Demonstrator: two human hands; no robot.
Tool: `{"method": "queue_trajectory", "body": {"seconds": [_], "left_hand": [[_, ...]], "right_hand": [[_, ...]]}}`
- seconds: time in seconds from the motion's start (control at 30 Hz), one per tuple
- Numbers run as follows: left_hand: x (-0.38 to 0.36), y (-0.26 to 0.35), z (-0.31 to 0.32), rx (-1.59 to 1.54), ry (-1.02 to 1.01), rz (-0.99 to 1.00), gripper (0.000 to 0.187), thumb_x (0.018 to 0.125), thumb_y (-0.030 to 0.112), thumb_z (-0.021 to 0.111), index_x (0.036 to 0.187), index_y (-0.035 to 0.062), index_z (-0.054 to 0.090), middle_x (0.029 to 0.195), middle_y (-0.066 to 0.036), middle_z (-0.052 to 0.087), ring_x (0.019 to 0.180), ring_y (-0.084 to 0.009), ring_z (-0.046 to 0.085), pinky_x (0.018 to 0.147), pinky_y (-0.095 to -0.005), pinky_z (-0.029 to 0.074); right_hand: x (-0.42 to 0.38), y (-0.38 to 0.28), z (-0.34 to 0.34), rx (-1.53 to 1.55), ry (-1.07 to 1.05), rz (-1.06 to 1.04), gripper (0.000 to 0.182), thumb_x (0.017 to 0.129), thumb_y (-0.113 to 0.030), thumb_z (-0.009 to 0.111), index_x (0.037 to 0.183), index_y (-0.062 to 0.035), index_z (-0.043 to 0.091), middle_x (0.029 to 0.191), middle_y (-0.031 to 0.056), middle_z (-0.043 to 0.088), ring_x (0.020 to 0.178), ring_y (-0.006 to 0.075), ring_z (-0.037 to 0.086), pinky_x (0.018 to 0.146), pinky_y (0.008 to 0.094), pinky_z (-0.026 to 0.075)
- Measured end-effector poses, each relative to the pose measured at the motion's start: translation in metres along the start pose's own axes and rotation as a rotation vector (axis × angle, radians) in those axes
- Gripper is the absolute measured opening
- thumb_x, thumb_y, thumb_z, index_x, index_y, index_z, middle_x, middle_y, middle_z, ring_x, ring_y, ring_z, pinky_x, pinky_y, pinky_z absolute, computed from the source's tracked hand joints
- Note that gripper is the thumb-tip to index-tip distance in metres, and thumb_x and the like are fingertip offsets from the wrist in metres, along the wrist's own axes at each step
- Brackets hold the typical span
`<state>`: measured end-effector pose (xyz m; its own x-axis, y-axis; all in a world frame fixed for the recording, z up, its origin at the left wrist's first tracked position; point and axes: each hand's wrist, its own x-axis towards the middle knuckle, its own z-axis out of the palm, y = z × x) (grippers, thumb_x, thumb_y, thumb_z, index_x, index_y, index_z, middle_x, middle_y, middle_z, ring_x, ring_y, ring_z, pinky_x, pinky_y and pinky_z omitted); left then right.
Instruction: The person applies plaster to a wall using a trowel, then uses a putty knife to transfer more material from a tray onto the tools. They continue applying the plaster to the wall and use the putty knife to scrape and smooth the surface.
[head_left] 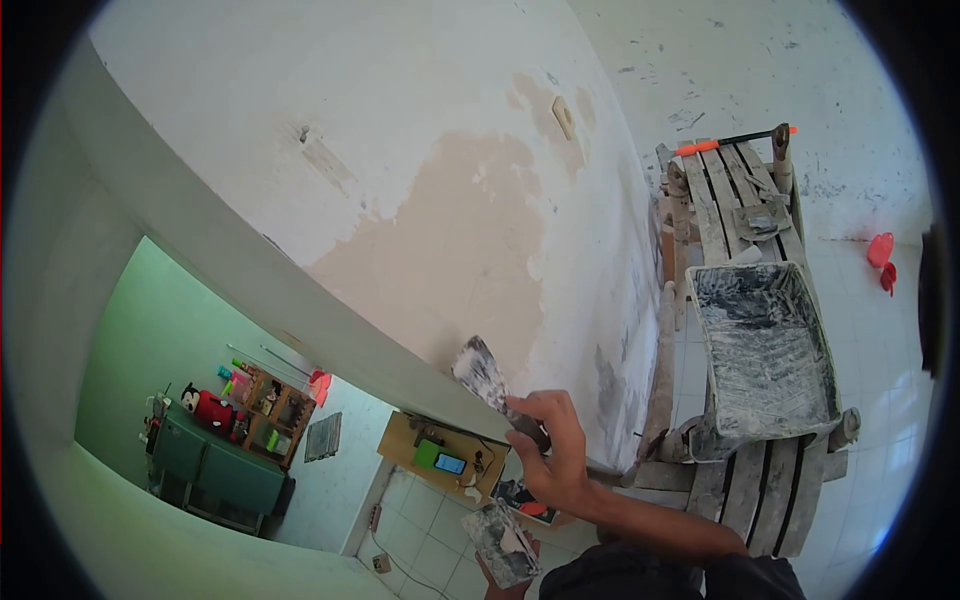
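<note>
My right hand [553, 455] is closed round the handle of a putty knife [482, 372]. Its blade, smeared with white paste, is at the lower edge of the wall near the corner. Below, my left hand [508, 588] grips a flat, paste-covered plate [501, 541] from underneath; much of that hand is hidden by the plate. A large beige patch [455, 250] shows on the white wall [390, 60] above the knife.
At right, a wooden scaffold [707, 210] bears a paste-smeared tray [765, 350] and a hammer [735, 141]. Lower down stands a wooden table [405, 437] with a phone [449, 463]. Through the opening is a green cabinet [220, 465].
</note>
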<state>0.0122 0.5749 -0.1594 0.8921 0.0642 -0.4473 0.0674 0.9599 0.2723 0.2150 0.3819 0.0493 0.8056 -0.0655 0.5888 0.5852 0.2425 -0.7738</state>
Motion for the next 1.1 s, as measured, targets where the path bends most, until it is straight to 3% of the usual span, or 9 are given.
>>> {"method": "queue_trajectory", "body": {"seconds": [0.07,0.13,0.5,0.57,0.67,0.8,0.87,0.93,1.1], "left_hand": [[-0.002,-0.006,0.042,-0.347,-0.361,-0.16,0.08,0.089,0.071,0.036,0.147,0.0179,0.049,0.136,-0.011,0.059,0.12,-0.0339,0.057,0.109,-0.0538,0.039],[-0.014,-0.026,0.11,0.181,0.319,0.218,0.043,0.1,0.05,0.042,0.128,0.0194,0.054,0.106,-0.003,0.055,0.074,-0.0184,0.049,0.066,-0.0363,0.037],[-0.003,-0.008,0.104,0.119,0.243,0.318,0.044,0.1,0.048,0.044,0.129,0.0154,0.053,0.107,-0.004,0.056,0.072,-0.0177,0.049,0.065,-0.0347,0.038],[0.012,0.006,0.061,-0.238,-0.399,0.023,0.072,0.092,0.066,0.039,0.139,0.0142,0.054,0.131,-0.01,0.062,0.108,-0.0334,0.065,0.093,-0.0529,0.05],[-0.006,-0.013,0.127,0.096,0.25,0.313,0.052,0.1,0.048,0.044,0.14,0.0137,0.048,0.108,-0.005,0.056,0.071,-0.0178,0.05,0.063,-0.0365,0.039],[-0.002,-0.008,0.096,0.144,0.221,0.333,0.05,0.1,0.047,0.044,0.136,0.0123,0.051,0.108,-0.005,0.057,0.07,-0.0178,0.05,0.061,-0.0366,0.039],[0.012,0.002,0.048,-0.174,-0.404,0.056,0.072,0.09,0.063,0.044,0.139,0.0112,0.055,0.124,-0.012,0.065,0.108,-0.0343,0.065,0.095,-0.0503,0.049],[0.018,0.003,0.041,-0.178,-0.412,0.033,0.073,0.09,0.064,0.044,0.139,0.0112,0.055,0.126,-0.012,0.065,0.108,-0.0346,0.064,0.094,-0.0503,0.048],[0.015,-0.002,0.047,-0.269,-0.373,-0.024,0.077,0.088,0.067,0.045,0.14,0.0112,0.054,0.129,-0.012,0.063,0.105,-0.034,0.064,0.092,-0.0496,0.048]], "right_hand": [[0.015,-0.004,0.007,0.014,0.001,-0.052,0.046,0.084,0.014,0.064,0.126,-0.003,0.062,0.107,0.014,0.052,0.093,0.0249,0.055,0.08,0.0321,0.049],[0.017,0.005,0.013,0.001,-0.043,-0.013,0.043,0.082,0.014,0.066,0.123,-0.0012,0.061,0.104,0.0131,0.053,0.087,0.0208,0.055,0.075,0.0305,0.047],[0.016,-0.003,0.019,-0.03,0.026,-0.028,0.041,0.084,0.01,0.067,0.123,-0.0011,0.061,0.106,0.0138,0.054,0.088,0.023,0.055,0.075,0.0303,0.047],[0.018,0.002,0.024,-0.039,0.018,-0.049,0.039,0.084,0.01,0.067,0.122,-0.0005,0.061,0.106,0.0149,0.054,0.089,0.0237,0.056,0.075,0.0309,0.047],[-0.021,0.016,0.015,-0.036,-0.054,0.001,0.038,0.085,0.01,0.066,0.122,-0.0005,0.061,0.106,0.015,0.054,0.089,0.0241,0.056,0.076,0.031,0.047],[-0.039,0.019,-0.003,-0.067,0.007,0.025,0.038,0.085,0.011,0.064,0.121,-0.0011,0.061,0.106,0.0119,0.053,0.083,0.0179,0.051,0.071,0.0279,0.044],[-0.01,0.006,0.002,-0.005,0.041,0.025,0.038,0.085,0.011,0.065,0.121,-0.0016,0.061,0.105,0.0107,0.052,0.08,0.0153,0.048,0.069,0.0263,0.042],[0.021,-0.011,0.006,-0.033,0.038,-0.037,0.044,0.083,0.013,0.065,0.124,-0.0018,0.062,0.103,0.0144,0.055,0.092,0.0264,0.056,0.078,0.0336,0.049],[0.001,0.017,0.01,-0.037,-0.017,-0.014,0.039,0.085,0.011,0.065,0.122,-0.002,0.062,0.104,0.0113,0.052,0.081,0.0179,0.052,0.071,0.0277,0.044]]}}
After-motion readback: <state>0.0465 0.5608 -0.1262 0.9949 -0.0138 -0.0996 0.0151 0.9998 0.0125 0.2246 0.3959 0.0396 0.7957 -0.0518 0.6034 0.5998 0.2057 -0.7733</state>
